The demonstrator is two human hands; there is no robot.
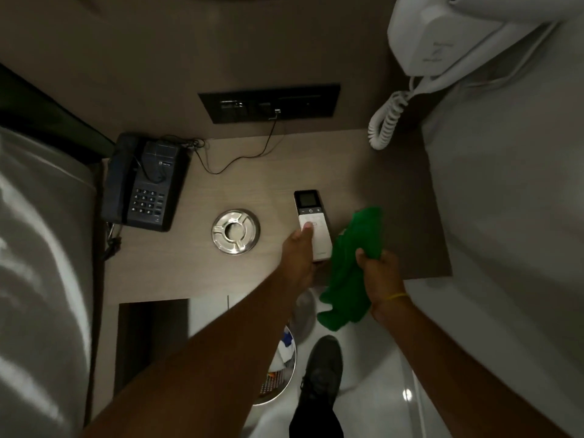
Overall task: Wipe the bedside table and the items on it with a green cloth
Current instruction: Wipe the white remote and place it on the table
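The bench (252, 172) fills the middle of the room between the bed on the left and a pale wall on the right, and most of its top is bare wood. At its far left sits a black telephone (147, 184), its thin cord (240, 153) trailing loosely across the far edge to a socket panel (268, 104); a wide sweep of cloth could snag that cord and drag the phone. A white hair dryer (442, 36) hangs on the right wall, its coiled lead (387, 121) dangling over the far right corner, easy to catch with an elbow. The green cloth (350, 270) is bunched in the right hand (384, 279), whose grip is clamped on it at the near right edge, half of it hanging off over the floor. A shiny metal ashtray (235, 232) lies mid-bench, light enough, I'd guess, to skid if nudged. The left hand (298, 257) has its grip closed on the near end of the remote (313, 224), thumb on the buttons; wiping it one-handed could press something or let it slip.
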